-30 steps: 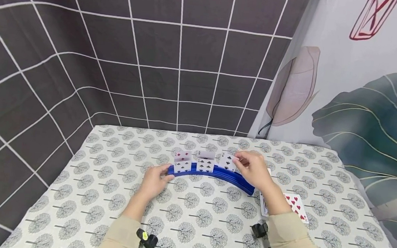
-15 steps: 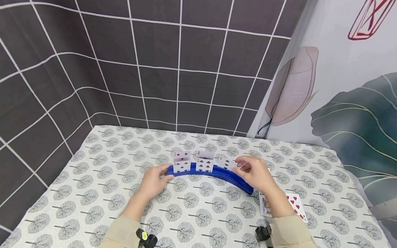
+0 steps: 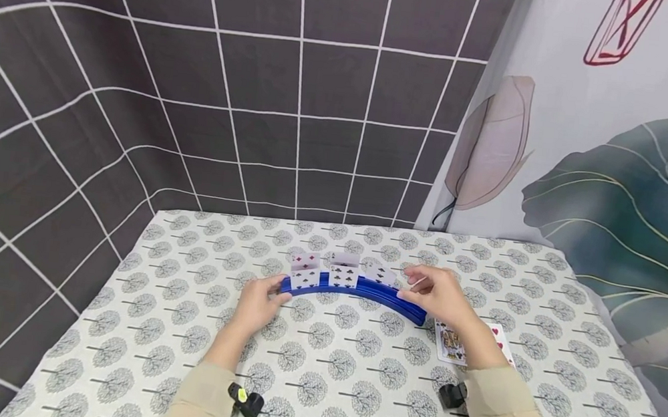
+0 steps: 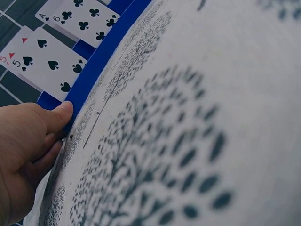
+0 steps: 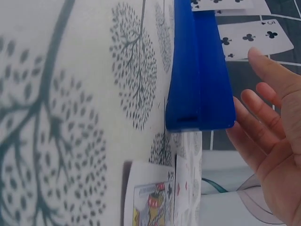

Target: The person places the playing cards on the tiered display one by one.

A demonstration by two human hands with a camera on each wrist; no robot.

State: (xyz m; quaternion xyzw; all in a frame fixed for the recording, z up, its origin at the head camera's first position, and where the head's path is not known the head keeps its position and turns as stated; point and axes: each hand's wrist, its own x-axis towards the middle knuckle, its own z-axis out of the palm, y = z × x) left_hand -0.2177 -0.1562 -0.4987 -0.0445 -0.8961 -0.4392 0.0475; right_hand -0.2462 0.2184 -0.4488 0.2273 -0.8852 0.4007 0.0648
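A curved blue card holder (image 3: pixel 388 297) lies on the table. My left hand (image 3: pixel 258 304) grips its left end, the thumb on the front face in the left wrist view. A five of spades (image 4: pixel 51 59) stands there in front of a red card (image 3: pixel 307 260). Beside them a six of clubs (image 3: pixel 343 277) stands before an ace (image 3: pixel 345 259). Farther right, a clubs card (image 5: pixel 258 42) leans back in the rear of the holder. My right hand (image 3: pixel 437 297) holds nothing; its fingers are spread apart near the holder's right end, a little off that card.
Face-up cards lie on the tablecloth right of the holder: a court card (image 3: pixel 448 344) and a red hearts card (image 3: pixel 499 335), partly hidden under my right forearm. A dark grid-patterned curtain (image 3: pixel 328 141) hangs behind the table.
My right hand has let go of the clubs card and drawn back to the right. The card has tipped backward in the holder. My left hand has stayed put.
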